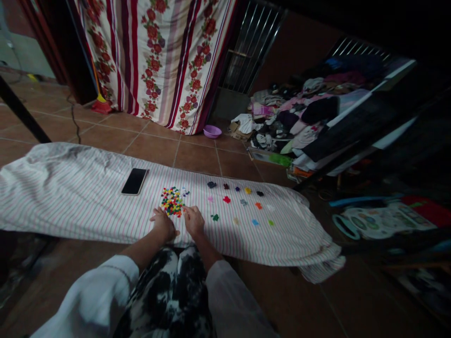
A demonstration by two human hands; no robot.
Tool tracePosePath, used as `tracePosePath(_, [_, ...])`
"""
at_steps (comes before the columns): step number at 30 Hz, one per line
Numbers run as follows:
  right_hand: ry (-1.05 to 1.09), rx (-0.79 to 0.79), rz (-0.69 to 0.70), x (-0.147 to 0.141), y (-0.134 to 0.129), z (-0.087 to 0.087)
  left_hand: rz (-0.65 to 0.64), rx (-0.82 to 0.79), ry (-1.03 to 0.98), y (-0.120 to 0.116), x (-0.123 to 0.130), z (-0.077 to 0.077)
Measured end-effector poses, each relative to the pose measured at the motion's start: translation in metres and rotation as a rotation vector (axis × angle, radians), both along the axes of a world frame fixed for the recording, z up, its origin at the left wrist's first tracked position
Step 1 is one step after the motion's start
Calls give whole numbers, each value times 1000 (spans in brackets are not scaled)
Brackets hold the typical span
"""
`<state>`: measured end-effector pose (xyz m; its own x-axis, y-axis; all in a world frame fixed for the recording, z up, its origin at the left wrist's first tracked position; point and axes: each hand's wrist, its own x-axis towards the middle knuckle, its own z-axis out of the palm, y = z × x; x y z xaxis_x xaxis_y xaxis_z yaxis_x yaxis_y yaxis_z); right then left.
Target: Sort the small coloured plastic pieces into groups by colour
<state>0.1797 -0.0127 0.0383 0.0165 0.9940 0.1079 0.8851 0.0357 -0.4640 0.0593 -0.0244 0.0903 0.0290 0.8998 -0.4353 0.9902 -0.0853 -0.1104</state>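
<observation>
A mixed pile of small multicoloured pieces [172,201] lies on the striped cloth [95,188]. At its near edge rests my left hand [164,225], fingers apart and partly stretched out, with nothing visible in it. My right hand [194,220] is at the pile's near right edge, fingers curled and fingertips together; anything between them is too small to make out. To the right, little groups sorted by colour lie in rows, among them a green group [214,218], a red group [226,199], an orange group [258,205] and a blue group [255,222].
A phone [134,181] lies on the cloth left of the pile. Beyond, on the tiled floor, are a purple basin [212,131], a red broom [102,105] and a flowered curtain [151,61]. Heaped clothes [289,112] stand at the back right.
</observation>
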Motion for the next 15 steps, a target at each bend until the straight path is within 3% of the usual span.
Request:
tracePosePath(5, [-13,-10,-11,-3,2,1,0,1,11,1,0,-3])
tracePosePath(15, [91,37,-52,-1,4,-7,-67,-55,139,0,2,8])
